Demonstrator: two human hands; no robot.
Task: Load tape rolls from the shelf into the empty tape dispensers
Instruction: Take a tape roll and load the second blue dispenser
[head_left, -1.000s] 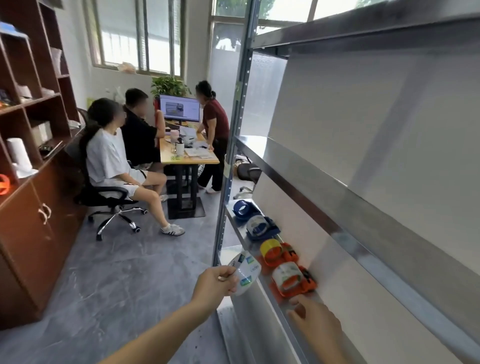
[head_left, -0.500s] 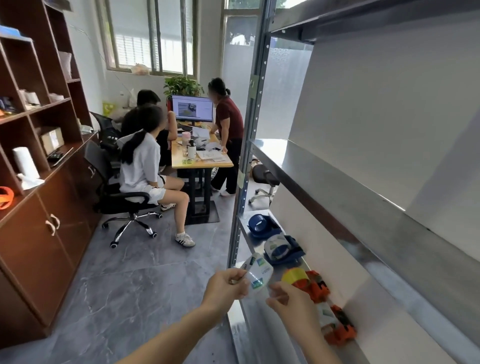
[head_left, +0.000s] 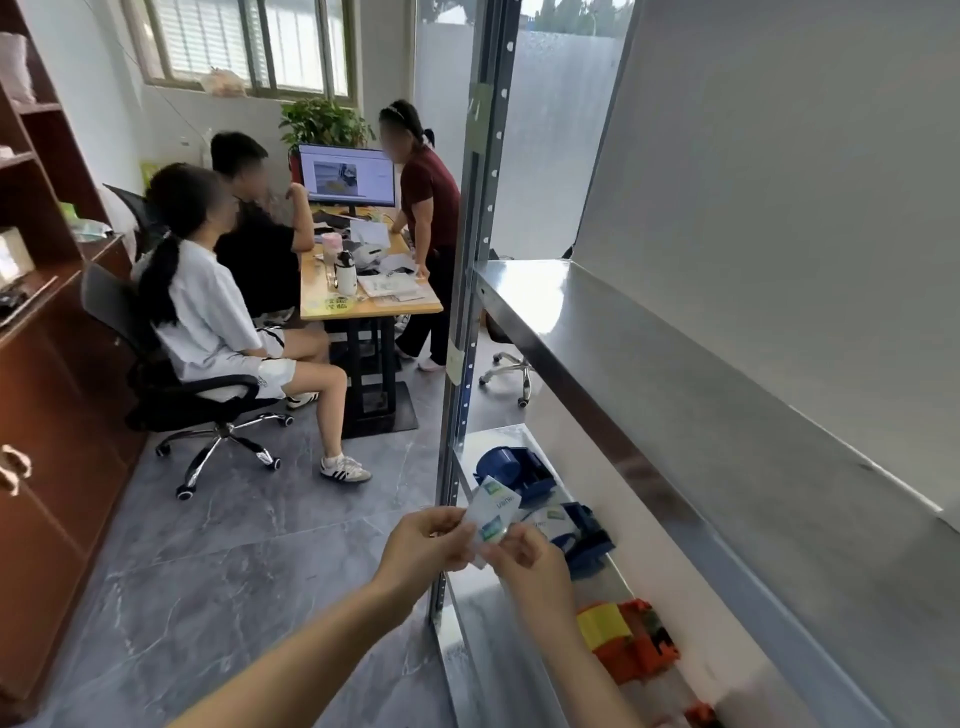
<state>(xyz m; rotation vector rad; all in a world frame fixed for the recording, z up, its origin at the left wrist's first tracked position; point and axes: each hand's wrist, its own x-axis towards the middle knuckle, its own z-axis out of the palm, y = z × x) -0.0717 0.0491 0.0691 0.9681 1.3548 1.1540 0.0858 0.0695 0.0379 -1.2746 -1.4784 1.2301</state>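
Hands meet before the grey metal shelf unit (head_left: 524, 306): left hand (head_left: 423, 543) and right hand (head_left: 524, 558) both pinch a white labelled tape roll (head_left: 493, 512) in their fingers. Below it on the lower shelf, two blue plastic dispensers (head_left: 519, 470), then an orange dispenser with yellow roll (head_left: 623, 636). Three people at a wooden surface (head_left: 363, 301) behind, grey tiled floor (head_left: 208, 561).
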